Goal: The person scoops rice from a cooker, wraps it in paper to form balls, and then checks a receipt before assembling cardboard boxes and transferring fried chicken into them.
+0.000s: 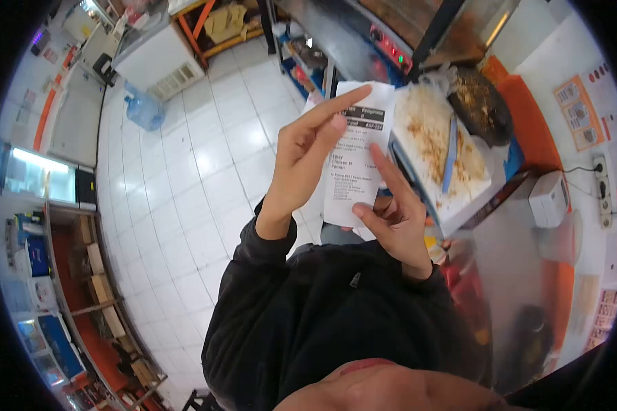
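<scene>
A long white printed receipt (353, 154) is held upright between my two hands in front of my chest. My left hand (305, 157) is at its upper left edge, index finger stretched over the top part and thumb close to it. At the lower right edge, my right hand (397, 212) has its thumb on the paper's bottom and a finger along its side. To the right of the receipt lies a white cutting board (439, 147) with brown food crumbs and a blue-handled knife (450, 154) on it.
Behind the board rests a dark bowl (483, 106) with food bits. A white box (548, 199) and a power strip (603, 192) are at the right. On the tiled floor stands a blue water jug (144, 109), near a white freezer (159, 61). Shelves (75, 274) line the left.
</scene>
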### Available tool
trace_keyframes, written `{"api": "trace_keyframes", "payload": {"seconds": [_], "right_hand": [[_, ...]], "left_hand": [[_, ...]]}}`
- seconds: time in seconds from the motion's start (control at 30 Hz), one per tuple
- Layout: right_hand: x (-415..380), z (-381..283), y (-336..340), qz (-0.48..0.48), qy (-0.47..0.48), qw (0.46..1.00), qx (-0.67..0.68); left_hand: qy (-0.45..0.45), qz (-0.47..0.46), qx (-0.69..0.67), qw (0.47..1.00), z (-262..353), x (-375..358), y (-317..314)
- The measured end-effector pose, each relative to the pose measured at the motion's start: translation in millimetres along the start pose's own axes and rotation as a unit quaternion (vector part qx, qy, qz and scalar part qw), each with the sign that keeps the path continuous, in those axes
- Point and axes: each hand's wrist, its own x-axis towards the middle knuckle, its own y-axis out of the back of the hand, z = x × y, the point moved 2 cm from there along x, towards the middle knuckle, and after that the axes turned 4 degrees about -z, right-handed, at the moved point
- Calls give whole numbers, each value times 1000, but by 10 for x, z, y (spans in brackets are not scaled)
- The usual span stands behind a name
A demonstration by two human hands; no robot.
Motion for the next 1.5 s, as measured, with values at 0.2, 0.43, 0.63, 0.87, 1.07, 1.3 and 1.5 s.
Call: {"api": "trace_keyframes", "payload": {"seconds": [0.2, 0.43, 0.63, 0.87, 1.07, 1.3, 1.5], "right_hand": [[1294, 231, 505, 8, 88, 972, -216], [2580, 539, 1216, 9, 31, 921, -389], [3044, 565, 1762, 188, -42, 887, -419], [3661, 210, 1797, 351, -29, 827, -438], [4692, -1052, 1719, 287, 128, 653, -690], [5912, -2345, 2104, 316, 291, 418, -800], [6831, -2637, 1999, 302, 210, 428, -826]], "left_hand": [[-28, 34, 188, 981, -466, 1134, 538], [-41, -4, 61, 997, -1498, 3194, 1131], [-344, -119, 192, 911, -1640, 5664, 907], [-560, 172, 173, 792, -962, 7592, 374], [-634, 65, 209, 742, -1153, 7731, 396], [-656, -67, 162, 734, -881, 7815, 547], [-664, -47, 221, 713, -866, 7874, 716]]}}
